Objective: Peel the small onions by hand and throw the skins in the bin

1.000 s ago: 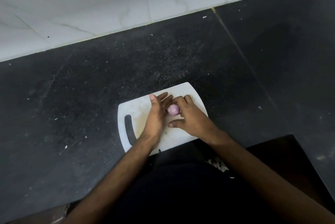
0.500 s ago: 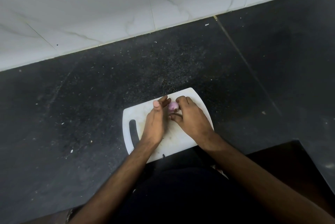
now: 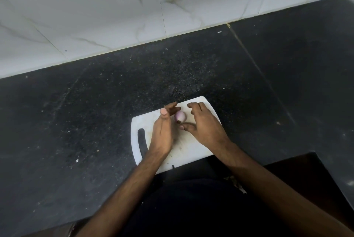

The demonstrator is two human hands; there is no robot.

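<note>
One small, pale purple onion [image 3: 180, 116] lies on a white cutting board [image 3: 191, 150] near the counter's front edge. My left hand [image 3: 162, 133] is on the onion's left, its straight fingers resting against it and the thumb raised. To the onion's right my right hand [image 3: 205, 127] hovers with loosely spread fingers; its thumb tip is just below the onion and its other fingers are clear of it. No bin is in view.
The board, with a handle slot [image 3: 141, 141] on its left, sits on a black speckled stone counter [image 3: 76, 121]. A white marble-tiled wall [image 3: 115, 16] runs along the back. A few skin scraps [image 3: 237, 186] lie by the counter's front edge, near my body.
My right hand has let go of the onion and drawn off to the right with its fingers opened. The left hand stays against the onion, which now shows in full.
</note>
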